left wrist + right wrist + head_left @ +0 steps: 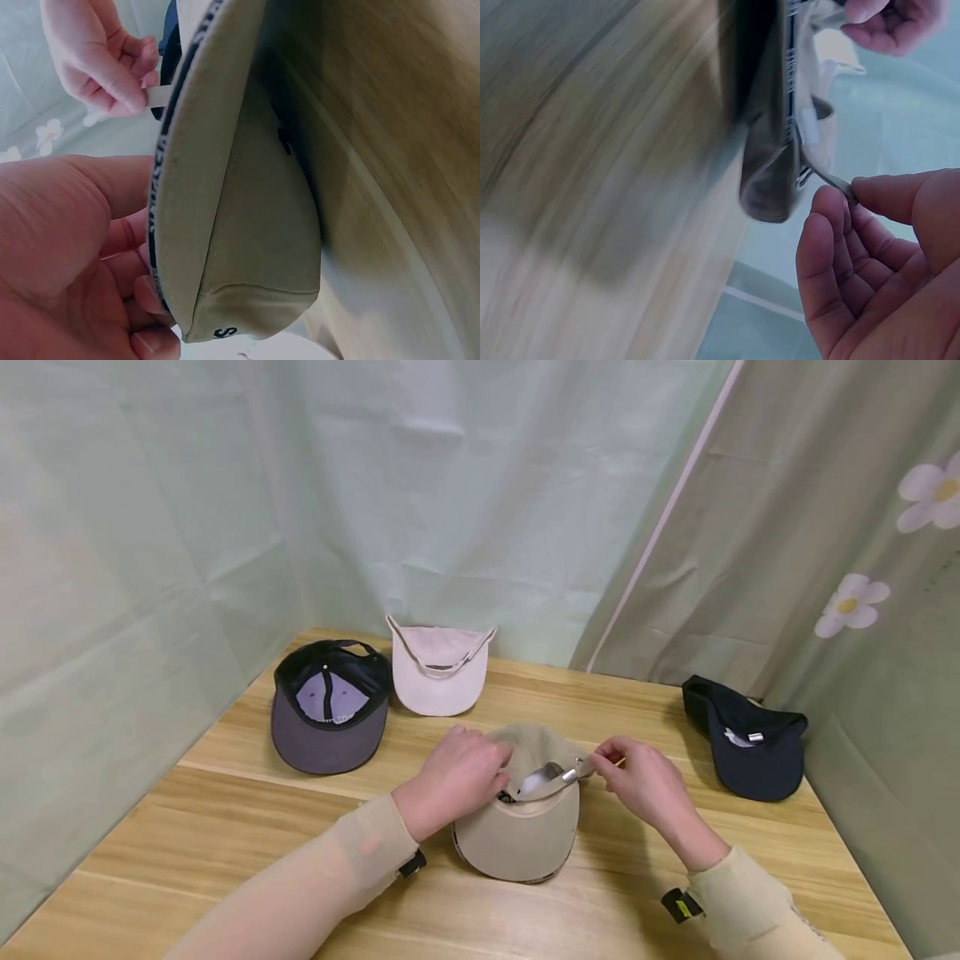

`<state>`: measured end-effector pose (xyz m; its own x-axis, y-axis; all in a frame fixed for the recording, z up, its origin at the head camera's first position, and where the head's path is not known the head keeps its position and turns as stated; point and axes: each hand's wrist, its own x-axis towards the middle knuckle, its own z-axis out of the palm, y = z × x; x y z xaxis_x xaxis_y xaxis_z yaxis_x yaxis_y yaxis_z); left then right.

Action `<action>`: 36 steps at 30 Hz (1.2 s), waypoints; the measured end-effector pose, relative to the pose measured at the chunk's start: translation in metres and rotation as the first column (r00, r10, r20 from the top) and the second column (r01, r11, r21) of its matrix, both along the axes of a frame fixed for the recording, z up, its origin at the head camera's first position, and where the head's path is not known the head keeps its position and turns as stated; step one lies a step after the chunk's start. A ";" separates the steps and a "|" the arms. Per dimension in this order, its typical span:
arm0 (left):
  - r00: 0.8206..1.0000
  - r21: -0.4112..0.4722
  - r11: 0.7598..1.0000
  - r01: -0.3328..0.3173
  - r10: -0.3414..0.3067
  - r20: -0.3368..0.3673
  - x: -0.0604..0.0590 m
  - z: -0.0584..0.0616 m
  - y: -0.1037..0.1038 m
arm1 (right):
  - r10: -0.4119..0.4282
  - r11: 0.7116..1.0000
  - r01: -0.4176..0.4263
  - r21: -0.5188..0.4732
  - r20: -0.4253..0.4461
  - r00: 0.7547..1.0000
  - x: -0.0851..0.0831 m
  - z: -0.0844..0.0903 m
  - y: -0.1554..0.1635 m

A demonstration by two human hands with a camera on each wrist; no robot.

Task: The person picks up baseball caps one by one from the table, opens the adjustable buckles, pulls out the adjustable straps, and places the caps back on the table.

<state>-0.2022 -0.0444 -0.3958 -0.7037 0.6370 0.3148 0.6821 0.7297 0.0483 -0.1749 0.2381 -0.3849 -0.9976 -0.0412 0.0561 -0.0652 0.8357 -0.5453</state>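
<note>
Beige cap (517, 835) lies upside down on the wooden table (225, 827), near the front-middle, brim toward the person. Left hand (457, 777) grips the cap's rear rim, fingers curled over the edge into the opening; left wrist view shows fingertips (150, 292) tucked under the rim. Right hand (645, 781) pinches the end of the adjuster strap (573, 771) between thumb and forefinger, just right of the cap's back; the other fingers are loosely bent.

Open room: bare wood in front of the beige cap up to the near table edge, and a wide bare patch left of it. To its right, a clear strip before the navy cap (750, 747), which sits close to the right table edge. Behind the beige cap, a gap, then the pink cap (438, 668) and, left of that, the black and grey cap (330, 710), its rim touching or just beside the pink cap. Both are near the far edge by the green curtain (187, 527). Flowered curtain (862, 602) hangs past the navy cap.

Hard to see: the strap buckle is small and partly covered by fingers; the beige cap's inside is mostly hidden by the left hand. Right wrist view is motion-blurred, table smeared. Rim lettering in the left wrist view is cut off, unreadable. Both forearms run out of frame at the bottom.
</note>
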 end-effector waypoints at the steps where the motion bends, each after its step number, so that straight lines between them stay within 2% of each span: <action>1: 1.000 0.005 1.000 0.003 -0.003 -0.001 0.000 0.000 0.001 | -0.002 1.000 0.002 -0.014 0.003 1.000 0.001 0.002 -0.001; 9: 0.999 0.077 0.996 0.043 -0.044 0.005 0.004 0.002 0.008 | -0.005 0.991 0.007 -0.136 0.018 1.000 0.006 0.011 -0.013; 16: 0.993 0.126 0.990 0.060 -0.072 0.097 0.005 0.009 0.017 | 0.023 0.970 -0.016 -0.244 0.026 0.999 0.012 0.016 -0.022; 22: 0.981 0.170 0.983 0.065 -0.094 0.169 0.004 0.012 0.024 | 0.057 0.958 -0.049 -0.282 0.021 0.998 0.016 0.015 -0.030; 30: 0.971 0.184 0.978 0.094 -0.131 0.198 0.003 0.011 0.031 | 0.095 0.931 -0.082 -0.356 0.019 0.995 0.017 0.010 -0.036; 36: 0.949 0.206 0.973 0.108 -0.162 0.269 0.003 0.011 0.035 | 0.137 0.926 -0.115 -0.360 0.036 0.990 0.018 0.009 -0.037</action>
<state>-0.1995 -0.0091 -0.3849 -0.6919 0.6816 0.2382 0.7124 0.5908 0.3787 -0.1571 0.2014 -0.3761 -0.9875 -0.1548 0.0312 -0.1153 0.5724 -0.8118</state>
